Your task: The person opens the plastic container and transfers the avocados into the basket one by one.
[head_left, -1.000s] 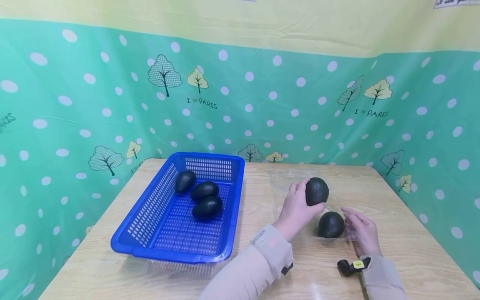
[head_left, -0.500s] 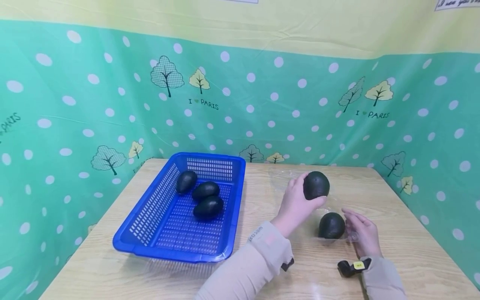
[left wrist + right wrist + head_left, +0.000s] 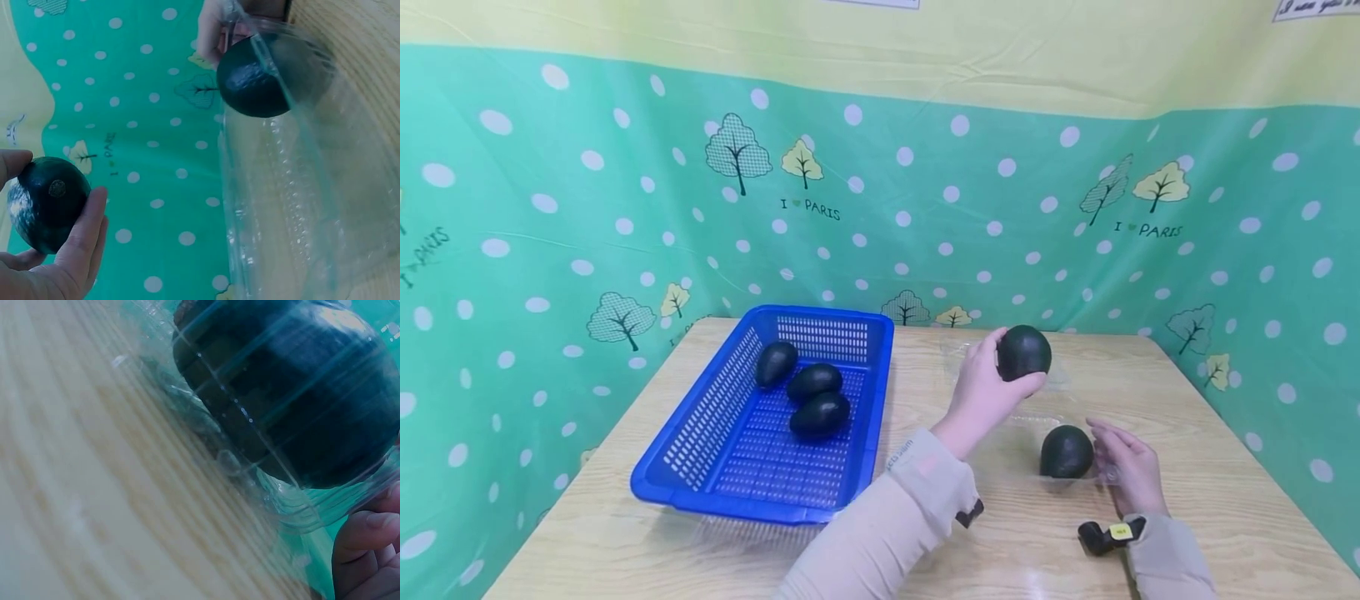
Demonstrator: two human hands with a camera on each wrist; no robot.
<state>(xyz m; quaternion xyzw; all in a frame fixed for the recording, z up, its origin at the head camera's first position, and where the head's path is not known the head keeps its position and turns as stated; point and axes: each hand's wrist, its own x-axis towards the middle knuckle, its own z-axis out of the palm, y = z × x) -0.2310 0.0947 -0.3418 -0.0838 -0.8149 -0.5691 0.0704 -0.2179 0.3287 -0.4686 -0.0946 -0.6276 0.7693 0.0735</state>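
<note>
Head view: the left hand grips a dark fruit above the bench; three dark fruits lie in the blue basket. Left wrist view: a clear plastic container holds a second dark fruit. Right wrist view, blurred: the right hand is at its edge; whether pinching, I cannot tell.

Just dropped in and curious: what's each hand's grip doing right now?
Left hand: closed, holding a dark fruit.
Right hand: closed, holding the clear container by its end.

Seemingly a makeshift booth, printed cloth walls, wood-grain table
</note>
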